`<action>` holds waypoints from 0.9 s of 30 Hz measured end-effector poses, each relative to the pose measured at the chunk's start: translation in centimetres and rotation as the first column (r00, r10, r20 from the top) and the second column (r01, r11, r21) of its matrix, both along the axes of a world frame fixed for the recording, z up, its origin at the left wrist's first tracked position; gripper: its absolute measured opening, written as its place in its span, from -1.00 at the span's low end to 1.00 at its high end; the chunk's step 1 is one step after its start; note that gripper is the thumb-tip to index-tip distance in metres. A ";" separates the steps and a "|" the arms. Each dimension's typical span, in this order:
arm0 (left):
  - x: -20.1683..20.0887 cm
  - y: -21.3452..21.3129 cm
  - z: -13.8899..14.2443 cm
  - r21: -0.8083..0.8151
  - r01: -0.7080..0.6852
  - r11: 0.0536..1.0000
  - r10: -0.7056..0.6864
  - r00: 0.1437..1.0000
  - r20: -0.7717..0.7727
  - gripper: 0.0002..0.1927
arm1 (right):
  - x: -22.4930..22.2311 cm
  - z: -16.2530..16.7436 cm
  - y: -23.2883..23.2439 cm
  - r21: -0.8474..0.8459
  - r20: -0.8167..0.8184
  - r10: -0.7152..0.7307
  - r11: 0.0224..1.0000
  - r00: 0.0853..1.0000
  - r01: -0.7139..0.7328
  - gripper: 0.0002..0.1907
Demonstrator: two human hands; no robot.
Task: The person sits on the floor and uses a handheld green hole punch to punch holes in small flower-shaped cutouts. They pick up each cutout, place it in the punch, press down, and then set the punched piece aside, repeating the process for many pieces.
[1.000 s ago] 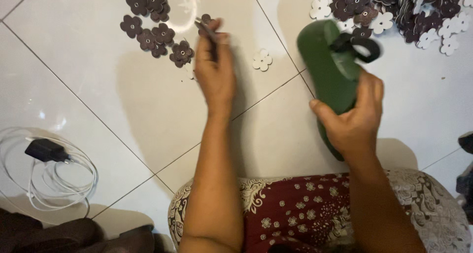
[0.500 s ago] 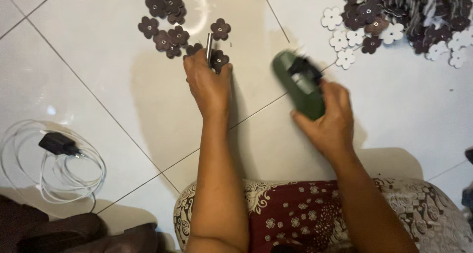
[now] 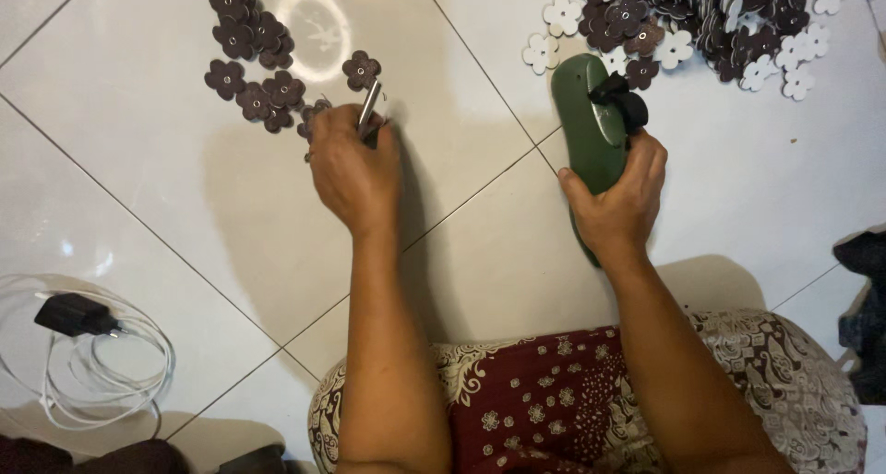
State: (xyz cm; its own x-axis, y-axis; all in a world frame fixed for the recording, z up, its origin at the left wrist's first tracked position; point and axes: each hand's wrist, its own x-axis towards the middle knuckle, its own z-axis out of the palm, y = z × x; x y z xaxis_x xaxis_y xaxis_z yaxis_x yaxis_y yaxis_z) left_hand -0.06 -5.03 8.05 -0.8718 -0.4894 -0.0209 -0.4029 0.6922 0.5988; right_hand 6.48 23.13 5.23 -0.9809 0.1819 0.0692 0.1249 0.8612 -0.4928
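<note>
Right of centre in the frame, the green sandal [image 3: 591, 132] is gripped by the right hand [image 3: 616, 206], fingers closed around its middle, sole facing the camera and a dark strap knot [image 3: 620, 100] near its upper end. Left of centre, the left hand [image 3: 353, 169] has its fingers closed on a thin metal tool [image 3: 368, 103], whose tip points toward the upper part of the frame. Just beside that hand, at upper left, dark brown flower cutouts [image 3: 254, 63] lie on the white tiled floor [image 3: 138, 160]. At upper right sits a heap of brown and white flower cutouts [image 3: 729, 22]. A coiled white cable with a black plug [image 3: 78, 317] lies at lower left.
</note>
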 end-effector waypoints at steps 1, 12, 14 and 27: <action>-0.1 0.4 0.0 -0.010 0.020 1.000 -0.021 0.999 -0.046 -0.81 | 0.0 0.0 0.0 -0.002 0.003 -0.004 1.000 1.000 0.004 -0.08; -0.4 3.0 -1.9 0.644 0.044 0.763 -0.022 0.999 -0.043 -0.75 | 0.0 -0.2 -0.1 0.022 0.015 -0.015 1.000 1.000 0.014 -0.10; -0.9 2.3 -2.7 0.830 0.026 0.558 0.072 0.994 -0.079 -0.75 | -0.1 -0.4 0.0 0.011 0.042 -0.009 1.000 0.999 0.009 -0.09; -0.3 3.1 -6.1 0.927 0.127 0.352 0.140 0.973 -0.186 -0.81 | -0.1 -0.4 -0.1 0.003 0.026 0.004 1.000 1.000 -0.004 -0.10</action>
State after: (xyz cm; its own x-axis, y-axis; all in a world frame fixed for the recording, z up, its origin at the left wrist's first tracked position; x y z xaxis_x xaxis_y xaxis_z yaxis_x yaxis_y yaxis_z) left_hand -0.40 -1.90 1.99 -0.9142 -0.2744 -0.2982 -0.1871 -0.3670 0.9112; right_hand 6.33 23.04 4.82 -0.9831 0.1777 0.0439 0.1343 0.8632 -0.4866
